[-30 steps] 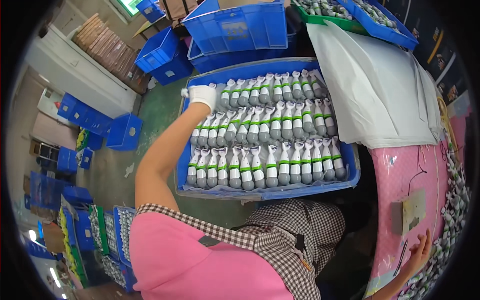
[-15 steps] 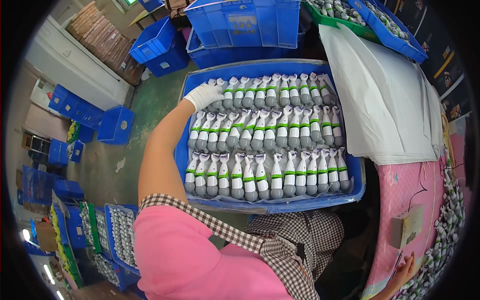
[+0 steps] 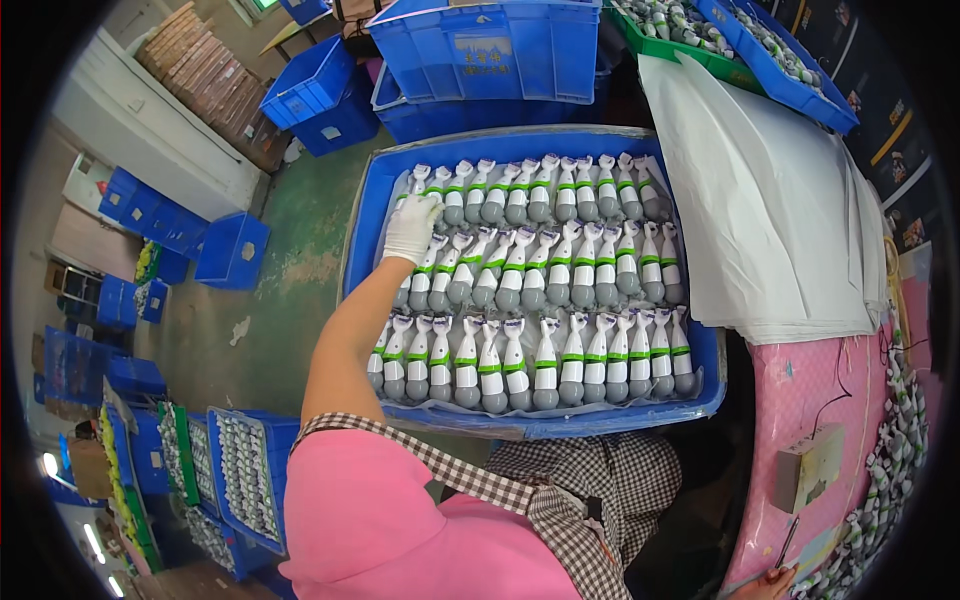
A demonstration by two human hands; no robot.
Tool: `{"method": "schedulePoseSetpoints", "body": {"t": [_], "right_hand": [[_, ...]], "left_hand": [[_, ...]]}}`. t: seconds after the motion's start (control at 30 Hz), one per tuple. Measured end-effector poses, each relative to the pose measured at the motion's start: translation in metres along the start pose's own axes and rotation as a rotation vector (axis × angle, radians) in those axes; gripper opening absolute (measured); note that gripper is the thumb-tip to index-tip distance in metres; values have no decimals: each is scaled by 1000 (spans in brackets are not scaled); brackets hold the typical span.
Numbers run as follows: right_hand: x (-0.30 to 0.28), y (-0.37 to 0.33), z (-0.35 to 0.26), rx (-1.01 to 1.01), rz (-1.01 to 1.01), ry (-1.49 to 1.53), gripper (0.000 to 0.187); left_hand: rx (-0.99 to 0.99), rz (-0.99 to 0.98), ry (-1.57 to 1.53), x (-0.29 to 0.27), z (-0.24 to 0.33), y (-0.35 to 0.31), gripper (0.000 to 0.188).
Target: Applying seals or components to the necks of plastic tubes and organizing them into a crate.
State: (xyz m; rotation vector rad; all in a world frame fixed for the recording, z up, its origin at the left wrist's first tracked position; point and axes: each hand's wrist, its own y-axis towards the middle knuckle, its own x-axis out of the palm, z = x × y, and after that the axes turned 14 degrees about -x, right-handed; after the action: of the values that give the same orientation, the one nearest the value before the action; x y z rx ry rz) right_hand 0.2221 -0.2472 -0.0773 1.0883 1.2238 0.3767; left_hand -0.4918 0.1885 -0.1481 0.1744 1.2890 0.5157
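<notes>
Green floor point(image 3: 312, 205) flanks the blue crate point(image 3: 480, 149). My left hand point(image 3: 409, 232) curls over gray-ended pieces point(image 3: 454, 203) at its far-left corner; I can't tell the fingers' point(image 3: 431, 206) grip.

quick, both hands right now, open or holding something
Left hand: at the banded pieces, far row's left end; grip cannot be told.
Right hand: near the pen, partly cut off; cannot tell.

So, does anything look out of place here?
A pale scrap lies alone on the green floor left of the big blue bin, perhaps dropped. In the bin's middle row, some bulb-shaped pieces lean, unlike straighter neighbours.
</notes>
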Motion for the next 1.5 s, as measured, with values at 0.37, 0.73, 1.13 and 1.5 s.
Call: {"method": "schedulePoseSetpoints", "body": {"t": [0.37,0.73,1.13,1.5], "right_hand": [[-5,4,-19,264,-6,290,35],[-7,21,-58,666,110,550,19],[3,-19,7,755,55,731,27],[-1,-10,-5,656,23,589,24]], "left_hand": [[-152,-13,268,-9,27,16,15],[-281,-154,258,31,21,31,38],[-220,-266,186,35,121,43,39],[-176,-170,238,54,146,45,37]]}}
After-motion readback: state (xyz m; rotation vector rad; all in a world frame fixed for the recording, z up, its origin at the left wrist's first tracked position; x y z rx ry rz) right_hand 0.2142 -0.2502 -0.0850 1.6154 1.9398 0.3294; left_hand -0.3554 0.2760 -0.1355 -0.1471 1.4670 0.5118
